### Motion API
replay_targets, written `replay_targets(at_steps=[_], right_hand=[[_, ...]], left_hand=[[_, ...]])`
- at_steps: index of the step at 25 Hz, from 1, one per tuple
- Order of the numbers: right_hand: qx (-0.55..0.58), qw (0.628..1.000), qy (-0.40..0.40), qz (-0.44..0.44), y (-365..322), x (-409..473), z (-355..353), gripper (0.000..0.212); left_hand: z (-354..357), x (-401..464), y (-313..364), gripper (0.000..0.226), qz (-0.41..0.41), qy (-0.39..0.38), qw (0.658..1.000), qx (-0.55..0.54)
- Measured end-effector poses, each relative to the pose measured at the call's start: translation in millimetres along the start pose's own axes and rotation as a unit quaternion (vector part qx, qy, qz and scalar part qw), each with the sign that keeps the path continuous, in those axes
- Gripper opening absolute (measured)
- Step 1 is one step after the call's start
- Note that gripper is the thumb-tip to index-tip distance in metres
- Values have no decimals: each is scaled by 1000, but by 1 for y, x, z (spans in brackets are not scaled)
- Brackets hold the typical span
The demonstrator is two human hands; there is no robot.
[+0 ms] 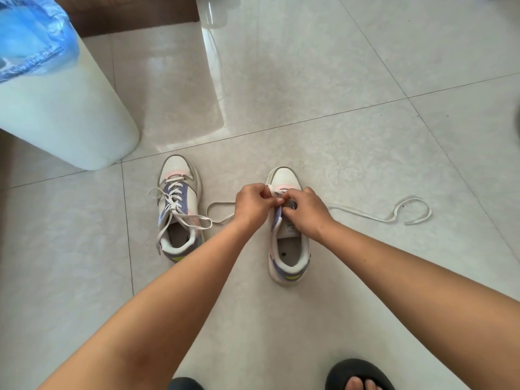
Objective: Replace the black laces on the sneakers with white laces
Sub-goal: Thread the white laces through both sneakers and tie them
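Note:
Two white sneakers with purple and pink panels stand on the tiled floor, toes pointing away from me. The left sneaker carries a white lace through its eyelets, with the ends hanging loose. Over the front eyelets of the right sneaker, my left hand and my right hand both pinch a second white lace. One end of that lace trails across the floor to the right and curls there; the other loops out to the left. My hands hide the eyelets they work on. No black lace is in view.
A white bin lined with a blue plastic bag stands at the upper left, close to the left sneaker. A white furniture leg or wall edge rises behind the shoes. My feet in black slippers are at the bottom edge.

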State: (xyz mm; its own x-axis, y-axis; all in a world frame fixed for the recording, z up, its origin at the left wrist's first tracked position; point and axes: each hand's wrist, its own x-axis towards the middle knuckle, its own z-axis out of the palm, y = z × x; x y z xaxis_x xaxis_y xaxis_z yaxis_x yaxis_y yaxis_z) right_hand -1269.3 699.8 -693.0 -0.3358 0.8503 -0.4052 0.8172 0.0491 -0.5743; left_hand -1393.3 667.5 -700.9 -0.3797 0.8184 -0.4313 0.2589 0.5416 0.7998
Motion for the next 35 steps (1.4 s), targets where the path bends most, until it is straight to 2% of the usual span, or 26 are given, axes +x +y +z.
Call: replay_targets(at_steps=[2,4,6,7,9,11,13,15,17,18,19,20,21,22,23,24,25,26,28,30,31,32,33,35], right_hand=[[-14,1000,12,3,-2,4,-1,17],[-19,999,25,13,-4,6,1,15],[-91,996,5,-4,-8,6,3,19],[-156,987,-20,-24,-11,6,3,23],[-264,959,-83,-55,-20,6,-3,28],[-308,939,-141,-62,-26,6,-11,31],[-306,933,-170,-80,-31,0,-23,27],[-322,920,-179,-133,-31,-18,-40,19],[-390,879,-190,-198,-9,-51,-51,24],[-421,851,-192,-249,11,-72,-53,28],[-468,812,-228,-265,29,-98,-54,31],[-494,792,-270,-235,53,-124,-52,38],[-490,796,-298,-194,79,-141,-46,45],[-496,801,-270,-198,104,-156,-41,49],[-523,781,-297,-167,118,-167,-41,49],[-557,732,-375,-111,113,-168,-47,45],[-560,720,-392,-124,103,-163,-54,39],[-551,746,-347,-140,102,-152,-57,37],[-458,850,-238,-105,69,-116,-57,32],[-302,944,-56,-121,36,-82,-48,27],[-227,966,2,-124,18,-68,-41,27],[-189,974,26,-124,4,-56,-33,28],[-199,972,30,-120,-7,-46,-25,30],[-299,949,8,-104,-20,-31,-11,35]], left_hand=[[6,-6,0,31,-6,18,1000,-18],[8,-17,-1,24,50,37,997,39],[11,-33,-7,17,107,19,991,72],[13,-41,-12,19,105,-10,991,83],[20,-54,-26,40,82,-37,983,157],[27,-60,-36,53,64,-3,966,249],[31,-61,-33,52,42,45,964,258],[32,-59,-30,46,31,60,965,255],[32,-56,-29,41,30,61,960,270],[31,-54,-29,40,31,59,958,280],[30,-53,-29,39,31,57,955,288],[30,-53,-29,38,32,56,954,294],[30,-53,-29,38,35,55,953,295],[30,-52,-29,37,39,53,954,294],[31,-51,-29,37,43,51,954,293],[31,-50,-30,37,48,51,954,292],[31,-49,-30,37,53,48,956,286],[30,-50,-30,37,58,41,960,272],[24,-50,-30,40,48,9,977,205],[15,-48,-26,49,8,-24,995,91],[10,-43,-21,51,-19,-16,999,23],[6,-34,-15,46,-56,3,997,-45],[2,-23,-10,36,-112,18,988,-108],[-8,-4,0,19,-221,20,957,-187]])
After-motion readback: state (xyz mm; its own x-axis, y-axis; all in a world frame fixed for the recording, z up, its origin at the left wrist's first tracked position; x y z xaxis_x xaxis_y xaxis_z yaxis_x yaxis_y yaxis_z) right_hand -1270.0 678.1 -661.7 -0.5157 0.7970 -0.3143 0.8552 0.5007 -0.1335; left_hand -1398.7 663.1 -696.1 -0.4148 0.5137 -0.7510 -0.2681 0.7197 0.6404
